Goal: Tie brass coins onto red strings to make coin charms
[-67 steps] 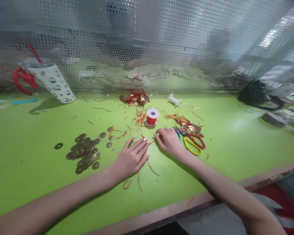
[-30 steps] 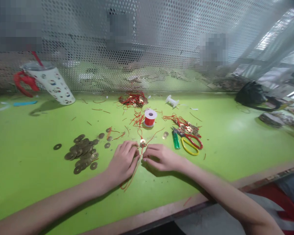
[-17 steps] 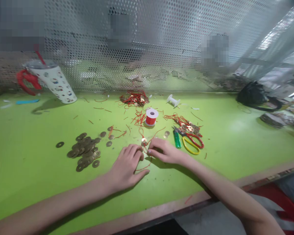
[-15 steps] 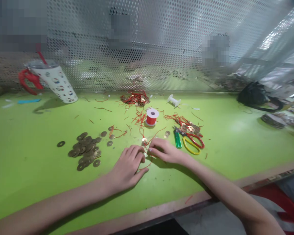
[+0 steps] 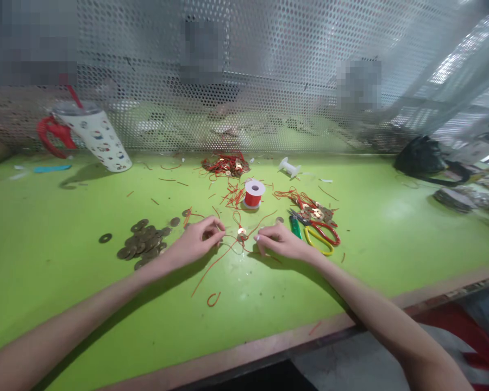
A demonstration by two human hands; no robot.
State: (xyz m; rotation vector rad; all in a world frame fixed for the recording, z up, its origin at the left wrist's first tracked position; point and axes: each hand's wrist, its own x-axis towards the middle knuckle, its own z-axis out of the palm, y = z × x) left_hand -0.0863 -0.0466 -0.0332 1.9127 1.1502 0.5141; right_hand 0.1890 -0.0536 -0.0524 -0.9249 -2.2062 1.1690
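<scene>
A coin with a hole [image 5: 242, 232] lies at the middle of the table, threaded on thin red cord [image 5: 215, 263] with a loop above it and loose ends spreading out. On its left, my left hand [image 5: 199, 239] has thumb and fingertips pinched on a strand leading to the coin. My right hand [image 5: 280, 241], close on the other side, is closed with thumb and forefinger together at another strand of the cord. A short red cord piece [image 5: 213, 299] lies curled nearer to me. Behind the coin stands a white spool of red cord [image 5: 253, 197].
Loose holed coins [image 5: 142, 241] lie heaped at left. Scissors [image 5: 320, 233], a green lighter [image 5: 295, 227] and corded coins [image 5: 313, 209] lie at right. Farther back are another corded pile [image 5: 228, 164], a bare spool [image 5: 289, 167] and a tumbler [image 5: 100, 136] before a perforated metal panel [image 5: 261, 108].
My left hand has moved left and away from me, drawing apart from my right hand. The cord ends and the curled cord piece now show. My right hand has shifted slightly right.
</scene>
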